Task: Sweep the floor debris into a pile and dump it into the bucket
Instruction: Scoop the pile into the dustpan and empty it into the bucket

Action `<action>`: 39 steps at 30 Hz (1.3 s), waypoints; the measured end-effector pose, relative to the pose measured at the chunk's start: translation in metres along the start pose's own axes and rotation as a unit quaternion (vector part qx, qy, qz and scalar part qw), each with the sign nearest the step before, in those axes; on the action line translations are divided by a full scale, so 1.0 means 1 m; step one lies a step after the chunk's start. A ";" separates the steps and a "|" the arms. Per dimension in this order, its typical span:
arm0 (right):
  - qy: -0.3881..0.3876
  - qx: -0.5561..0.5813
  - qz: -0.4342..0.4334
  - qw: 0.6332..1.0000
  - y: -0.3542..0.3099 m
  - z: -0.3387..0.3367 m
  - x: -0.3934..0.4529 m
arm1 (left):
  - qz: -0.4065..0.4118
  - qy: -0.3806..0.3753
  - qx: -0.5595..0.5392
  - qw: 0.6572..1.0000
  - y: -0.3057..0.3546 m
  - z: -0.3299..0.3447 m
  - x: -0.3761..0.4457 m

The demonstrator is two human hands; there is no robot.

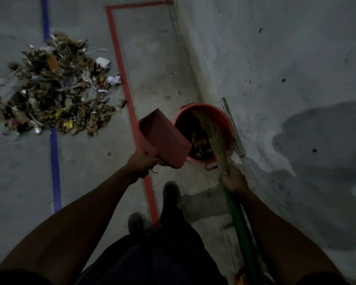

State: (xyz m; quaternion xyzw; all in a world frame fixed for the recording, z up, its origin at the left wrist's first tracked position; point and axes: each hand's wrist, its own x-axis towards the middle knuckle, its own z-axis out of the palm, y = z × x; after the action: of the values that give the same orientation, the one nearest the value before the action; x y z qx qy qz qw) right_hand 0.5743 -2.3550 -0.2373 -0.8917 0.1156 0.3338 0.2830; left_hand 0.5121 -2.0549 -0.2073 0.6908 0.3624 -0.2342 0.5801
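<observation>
A red dustpan (pixel 162 138) is tipped with its mouth over the rim of an orange-red bucket (pixel 226 122) that stands against the wall. My left hand (pixel 142 163) grips the dustpan's handle. My right hand (pixel 233 179) holds a broom (pixel 213 136) where the straw bristles meet the green handle, and the bristles reach into the bucket. Some debris lies at the bucket's bottom. A large pile of dry leaves, wrappers and scraps (pixel 51 85) sits on the floor at the upper left, well apart from the bucket.
A red tape line (pixel 121 68) runs down the concrete floor between pile and bucket, and a blue tape line (pixel 55 161) passes under the pile. The grey wall (pixel 275 58) rises at the right. My two shoes (pixel 171 194) stand just below the bucket.
</observation>
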 end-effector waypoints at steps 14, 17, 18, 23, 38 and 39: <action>-0.146 0.165 -0.073 0.973 -0.101 -0.003 0.017 | -0.041 0.059 -0.133 0.988 0.009 -0.066 0.003; -0.164 0.128 -0.111 0.972 -0.152 0.007 0.018 | -0.045 0.101 -0.158 0.981 0.001 -0.100 -0.003; -0.167 0.115 -0.113 0.973 -0.170 0.013 0.017 | -0.046 0.114 -0.170 0.978 -0.002 -0.113 -0.004; -0.184 0.059 -0.137 0.972 -0.259 0.062 0.014 | -0.039 0.157 -0.228 0.960 -0.018 -0.193 -0.008; -0.181 -0.050 -0.190 0.964 -0.491 0.252 -0.024 | -0.044 0.237 -0.240 0.940 -0.090 -0.473 -0.003; -0.180 -0.057 -0.191 0.963 -0.505 0.263 -0.024 | -0.040 0.235 -0.272 0.932 -0.092 -0.485 -0.003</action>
State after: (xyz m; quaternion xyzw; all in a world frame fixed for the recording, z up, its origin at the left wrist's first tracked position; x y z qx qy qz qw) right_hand 0.6165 -1.7915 -0.1678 -0.8370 -0.1286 0.4345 0.3067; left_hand 0.3923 -1.5786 -0.1578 0.5265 0.5660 0.0197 0.6340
